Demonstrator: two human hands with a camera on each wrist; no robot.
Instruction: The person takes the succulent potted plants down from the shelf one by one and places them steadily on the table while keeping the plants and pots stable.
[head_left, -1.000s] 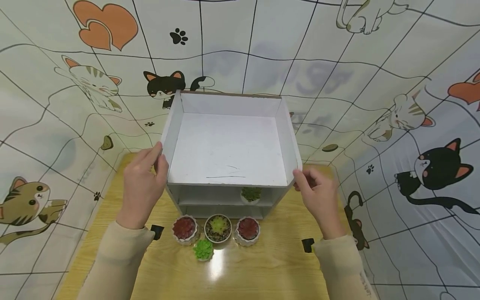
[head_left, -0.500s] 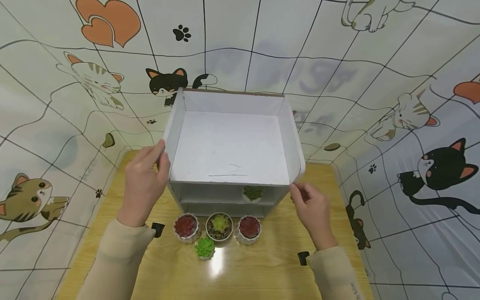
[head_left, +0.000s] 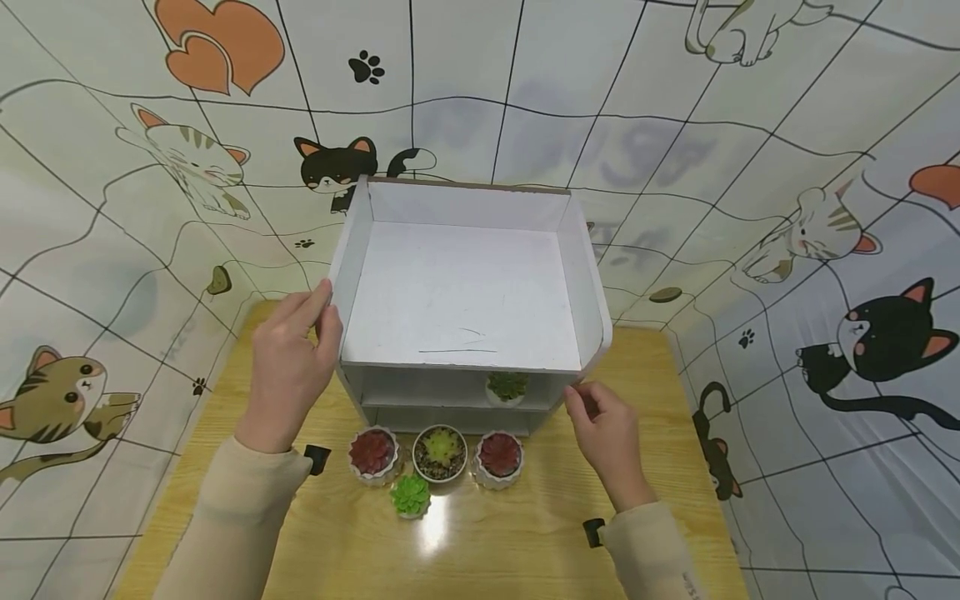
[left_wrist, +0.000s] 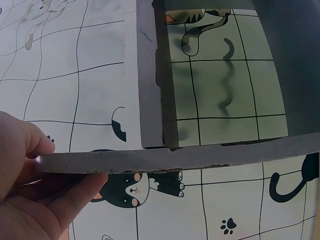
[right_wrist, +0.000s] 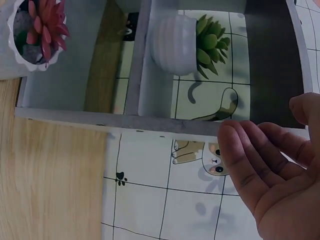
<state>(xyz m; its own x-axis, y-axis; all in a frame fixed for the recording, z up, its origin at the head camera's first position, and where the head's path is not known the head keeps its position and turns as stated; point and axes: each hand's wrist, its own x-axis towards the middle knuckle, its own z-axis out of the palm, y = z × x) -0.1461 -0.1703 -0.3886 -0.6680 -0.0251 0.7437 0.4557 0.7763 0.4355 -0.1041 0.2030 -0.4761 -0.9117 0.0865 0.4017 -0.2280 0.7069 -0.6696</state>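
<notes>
A small white shelf stands on the table, with an open top tray and compartments below. My left hand pinches the front edge of its left side panel, thumb on one face and fingers on the other. At the right side panel, my right hand is held low by the front edge. Its fingertips lie at the panel's outer side, and the thumb stands apart from them. Inside the upper compartment, a green succulent sits in a ribbed white pot toward the right.
Before the shelf stand two red succulents in white pots, a yellow-green succulent between them, and a bright green succulent nearer me. The wooden table meets cat-printed cloth walls behind and at both sides.
My right hand has moved down and inward along the shelf's right front edge, from the top tray's corner to beside the upper compartment. The left hand keeps its hold; the view has shifted slightly.
</notes>
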